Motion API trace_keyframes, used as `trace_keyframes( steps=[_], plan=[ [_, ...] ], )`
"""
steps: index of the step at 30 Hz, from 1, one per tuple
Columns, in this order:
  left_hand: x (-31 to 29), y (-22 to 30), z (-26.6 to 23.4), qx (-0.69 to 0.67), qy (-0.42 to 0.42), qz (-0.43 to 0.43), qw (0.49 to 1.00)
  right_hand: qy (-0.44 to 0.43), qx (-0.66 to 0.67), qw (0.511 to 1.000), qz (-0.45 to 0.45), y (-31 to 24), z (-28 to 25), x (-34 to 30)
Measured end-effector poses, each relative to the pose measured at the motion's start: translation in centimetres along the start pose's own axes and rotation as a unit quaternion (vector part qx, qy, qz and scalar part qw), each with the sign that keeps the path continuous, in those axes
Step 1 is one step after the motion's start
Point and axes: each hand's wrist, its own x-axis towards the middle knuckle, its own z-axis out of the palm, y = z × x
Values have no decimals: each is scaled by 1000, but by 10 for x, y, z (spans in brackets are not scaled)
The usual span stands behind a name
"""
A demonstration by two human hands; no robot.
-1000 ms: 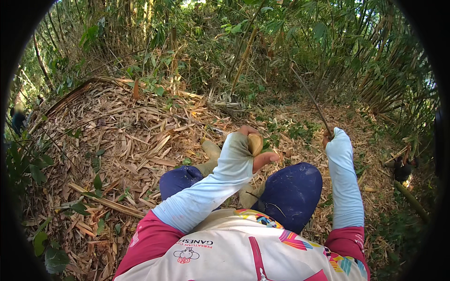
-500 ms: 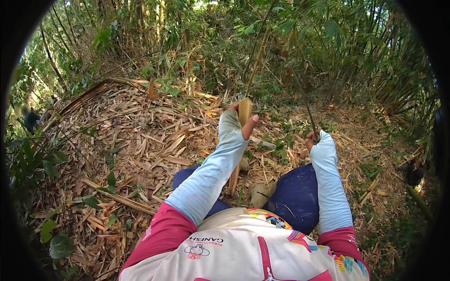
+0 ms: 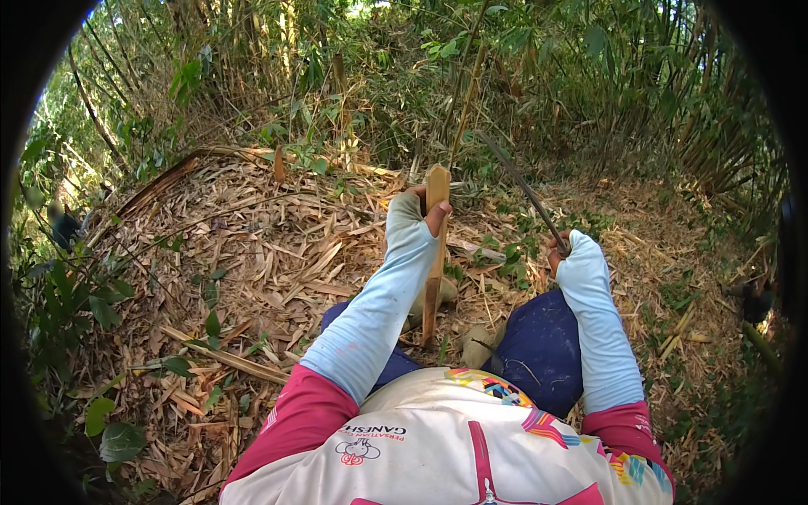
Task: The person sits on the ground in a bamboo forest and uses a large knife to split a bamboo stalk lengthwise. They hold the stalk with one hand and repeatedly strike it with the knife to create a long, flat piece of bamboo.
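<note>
My left hand (image 3: 427,214) is closed around the upper part of a pale split bamboo strip (image 3: 434,282). The strip stands nearly upright in front of me, and its lower end reaches down between my knees. In my right hand (image 3: 566,250), the fingers wrap the handle of a machete, mostly hidden by the hand. Its long dark blade (image 3: 523,187) slants up and to the left, apart from the strip.
Dry bamboo leaves and shavings (image 3: 278,244) cover the mound ahead. A split bamboo piece (image 3: 227,358) lies at left. Green plants (image 3: 105,311) grow along the left side, and bamboo stands (image 3: 699,101) rise behind. A person (image 3: 63,225) is at the far left.
The bamboo strip has turned in my left hand and stands straighter, with more of its length showing. The machete blade has tipped further to the left.
</note>
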Motion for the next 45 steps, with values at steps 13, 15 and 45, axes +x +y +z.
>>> trace_keyframes(
  steps=[13,15,45],
  plan=[
    [-11,29,-1,-47,-26,-7,999,-11,4,1000,11,-6,-4,-2],
    [-20,35,5,-67,-21,-1,998,-6,-5,1000,3,-2,-1,-2],
    [-90,27,22,-266,-256,-77,926,-176,-301,888,-299,-134,-48,-36]
  ],
)
